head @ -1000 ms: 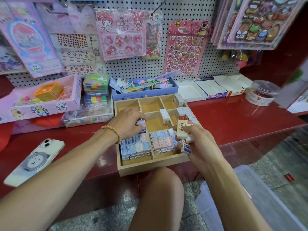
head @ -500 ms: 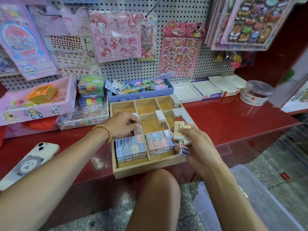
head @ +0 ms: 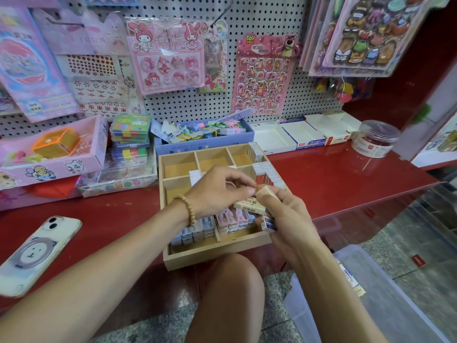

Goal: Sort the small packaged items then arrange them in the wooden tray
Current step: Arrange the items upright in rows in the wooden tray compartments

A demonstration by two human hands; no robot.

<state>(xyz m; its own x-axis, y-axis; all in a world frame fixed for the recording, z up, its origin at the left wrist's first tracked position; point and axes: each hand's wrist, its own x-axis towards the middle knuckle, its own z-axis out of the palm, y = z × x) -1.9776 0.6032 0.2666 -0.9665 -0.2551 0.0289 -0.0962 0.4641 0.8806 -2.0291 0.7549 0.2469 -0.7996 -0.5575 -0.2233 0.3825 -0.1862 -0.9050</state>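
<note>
A person's two hands meet over a wooden tray (head: 214, 251) on a glossy red counter (head: 346, 184) in front of a white pegboard (head: 304, 95) hung with sticker sheets; the right hand (head: 288, 219) is curled round a small bundle of cream packaged items (head: 249, 205), with a blue-and-white packet (head: 268, 222) held lower in the same grasp; the left hand (head: 217, 191), a beaded bracelet (head: 186, 209) on its wrist, reaches across with thumb and forefinger pinching the top end of one cream packet (head: 264, 190) held by the right hand; below the hands, the tray's near compartments hold upright rows of pale blue packets (head: 195, 231) on the left and pink packets (head: 232, 220) on the right; white boxed packets (head: 265, 170) stand in the right-hand compartments, with red-faced ones among them; the three far compartments are largely bare wood; to the left on the counter lies a phone (head: 37, 253) in a bear-face case, near a pink cardboard box (head: 54, 159) and a stack of multicoloured cases (head: 129, 134); behind the tray sits a blue box (head: 205, 141) of mixed tags, with open white cartons (head: 306, 134) and a clear round jar (head: 376, 138) to the right; a clear plastic bin (head: 371, 300) stands on the floor by the person's right arm, a bare knee (head: 230, 290) showing beneath the counter edge
</note>
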